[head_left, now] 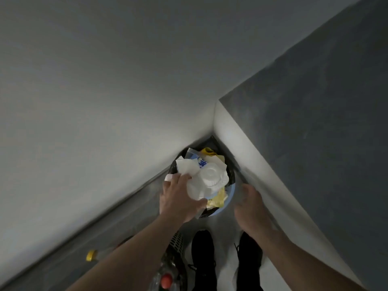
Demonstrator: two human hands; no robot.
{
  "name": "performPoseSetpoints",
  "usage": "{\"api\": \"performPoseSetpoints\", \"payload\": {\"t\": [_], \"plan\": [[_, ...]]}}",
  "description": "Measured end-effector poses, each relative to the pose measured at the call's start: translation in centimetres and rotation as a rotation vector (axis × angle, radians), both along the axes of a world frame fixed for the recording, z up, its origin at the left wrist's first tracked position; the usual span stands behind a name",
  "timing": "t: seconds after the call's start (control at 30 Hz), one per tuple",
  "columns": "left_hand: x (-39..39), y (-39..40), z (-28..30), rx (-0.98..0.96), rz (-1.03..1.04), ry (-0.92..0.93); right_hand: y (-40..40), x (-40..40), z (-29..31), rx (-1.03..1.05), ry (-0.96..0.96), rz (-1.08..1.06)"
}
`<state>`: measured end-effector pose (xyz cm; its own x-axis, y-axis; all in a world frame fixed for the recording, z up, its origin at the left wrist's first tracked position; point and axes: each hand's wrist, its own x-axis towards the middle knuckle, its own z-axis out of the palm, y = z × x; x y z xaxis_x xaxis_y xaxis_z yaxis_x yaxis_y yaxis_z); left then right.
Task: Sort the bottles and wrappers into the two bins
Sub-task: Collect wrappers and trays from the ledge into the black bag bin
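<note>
I'm looking down into a corner of the room: a pale grey wall (88, 85) runs along the left, a darker grey panel (319, 114) comes in from the right, and they meet just behind a small round bin. The floor (222, 232) under me is light grey and smooth, with a dark skirting strip (109, 219) along the foot of the left wall. My two black shoes (202, 255) stand on it, toes pointing at the bin.

The blue bin (230, 198) sits tight in the corner with a black liner (231, 175) inside. It is heaped above the rim with wrappers — crumpled white paper and plastic (206, 179) on top, yellow wrappers (218, 199) at the near edge and more yellow at the back.

My left hand (178, 198) is on the near left side of the heap, fingers curled into the white wrappers and gripping them. My right hand (251, 203) hangs just right of the bin rim, blurred; its fingers look loosely bent and hold nothing that I can see.

Behind my left forearm, at the bottom of the view, a second bin with a white mesh wall (178, 240) holds bottles — one with a red cap (166, 280) is visible. A clear bottle with a yellow cap (91, 255) lies by the skirting to its left; I cannot tell whether it rests on the floor or in that bin.
</note>
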<state>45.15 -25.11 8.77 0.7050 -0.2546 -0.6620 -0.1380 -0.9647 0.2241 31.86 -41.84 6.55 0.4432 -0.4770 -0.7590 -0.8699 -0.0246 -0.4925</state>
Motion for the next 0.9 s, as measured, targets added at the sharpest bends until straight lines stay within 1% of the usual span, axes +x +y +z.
{"api": "performPoseSetpoints", "payload": {"t": [0.03, 0.07, 0.2, 0.37, 0.47, 0.57, 0.63, 0.73, 0.9], "plan": [[0.0, -0.7, -0.9, 0.012, -0.039, 0.000, -0.3, 0.5, 1.4, -0.003, 0.005, -0.016], [0.0, -1.3, -1.8, 0.020, -0.074, -0.001, -0.6, 0.2, 1.5, 0.008, 0.033, -0.031], [-0.3, -3.1, -5.8, 0.066, -0.185, -0.030, -1.4, -1.9, 0.2, 0.021, 0.081, -0.038], [-1.3, -3.2, -10.3, 0.219, -0.309, -0.088, -0.4, -4.8, -1.1, 0.053, 0.085, -0.035], [-1.5, -3.1, -12.3, 0.274, -0.354, -0.112, 0.1, -5.8, -1.7, 0.093, 0.104, 0.000], [-1.3, -3.6, -13.2, 0.332, -0.392, -0.073, 0.4, -6.2, -1.8, 0.137, 0.106, 0.002], [-1.1, -4.0, -13.1, 0.355, -0.388, -0.038, 0.5, -6.3, -1.2, 0.151, 0.106, 0.004], [-1.2, -4.1, -11.1, 0.290, -0.328, -0.037, 0.3, -6.3, 1.2, 0.163, 0.111, 0.015], [-1.9, -3.2, -4.6, 0.262, -0.379, 0.002, -0.3, -6.7, 7.1, 0.155, 0.104, 0.030]]}}
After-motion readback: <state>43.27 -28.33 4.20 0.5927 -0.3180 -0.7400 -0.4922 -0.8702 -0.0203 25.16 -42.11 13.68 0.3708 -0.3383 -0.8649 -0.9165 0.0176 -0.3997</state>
